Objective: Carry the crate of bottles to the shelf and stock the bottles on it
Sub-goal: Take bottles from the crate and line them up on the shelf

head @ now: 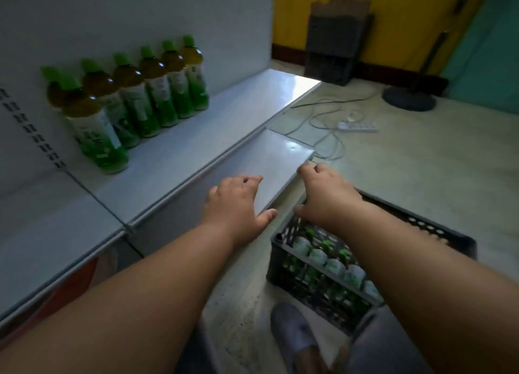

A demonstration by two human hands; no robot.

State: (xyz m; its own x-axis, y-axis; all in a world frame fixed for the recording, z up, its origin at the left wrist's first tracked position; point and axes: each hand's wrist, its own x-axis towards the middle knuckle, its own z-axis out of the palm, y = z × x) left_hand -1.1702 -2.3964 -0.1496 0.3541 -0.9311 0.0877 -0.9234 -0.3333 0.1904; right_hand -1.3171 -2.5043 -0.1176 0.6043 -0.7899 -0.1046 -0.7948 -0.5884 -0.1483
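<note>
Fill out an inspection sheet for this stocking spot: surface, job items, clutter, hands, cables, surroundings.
Surface: white shelf, mostly bare to the right of the bottles; a lower white shelf juts out below it.
Job's things: row of green-capped bottles standing upright at the shelf's back; black crate on the floor, more bottles inside.
Clutter: nothing seen on the shelf.
Hands: left hand over the lower shelf's edge, right hand above the crate; both hold nothing.
Cables: power strip with loose cords on the floor.
Surroundings: dark crates against a yellow wall, round stand base.
</note>
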